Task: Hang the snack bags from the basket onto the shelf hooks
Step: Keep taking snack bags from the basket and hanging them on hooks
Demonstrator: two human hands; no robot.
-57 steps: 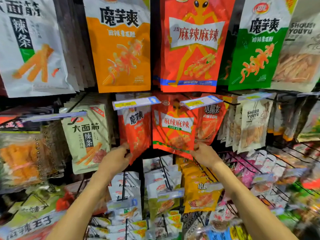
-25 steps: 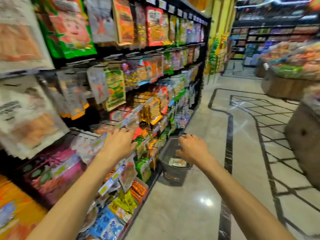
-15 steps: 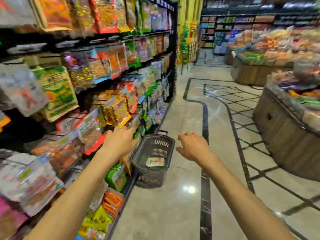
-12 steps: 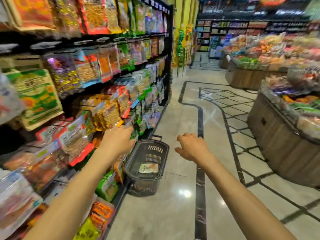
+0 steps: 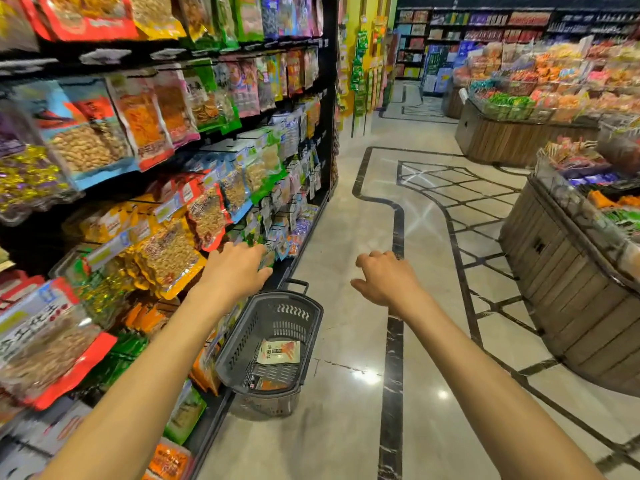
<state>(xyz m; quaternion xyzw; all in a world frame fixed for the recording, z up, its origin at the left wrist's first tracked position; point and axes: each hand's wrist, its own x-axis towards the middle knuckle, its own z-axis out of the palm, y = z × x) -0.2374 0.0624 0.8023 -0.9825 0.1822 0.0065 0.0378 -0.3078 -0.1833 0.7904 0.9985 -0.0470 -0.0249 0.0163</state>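
A dark grey shopping basket (image 5: 313, 322) stands on the floor against the foot of the shelf. Inside it lies a white snack bag (image 5: 278, 352) with orange print, and an orange bag (image 5: 273, 384) sits lower down. The shelf (image 5: 327, 109) on the left is packed with hanging snack bags (image 5: 149, 123) on hooks. My left hand (image 5: 235, 268) hovers above the basket's left side, close to the shelf bags, fingers loose and holding nothing. My right hand (image 5: 384, 278) is stretched out above and right of the basket, fingers apart, empty.
The aisle's glossy tiled floor (image 5: 349, 237) runs ahead past the basket. Wooden display bins (image 5: 575, 306) heaped with packaged snacks line the right side, with another bin (image 5: 512, 140) further back. More shelving stands at the far end.
The view swung from facing the hanging bags to looking down the aisle. Both hands let go of the shelf bags and now reach out over the basket, which sits nearer.
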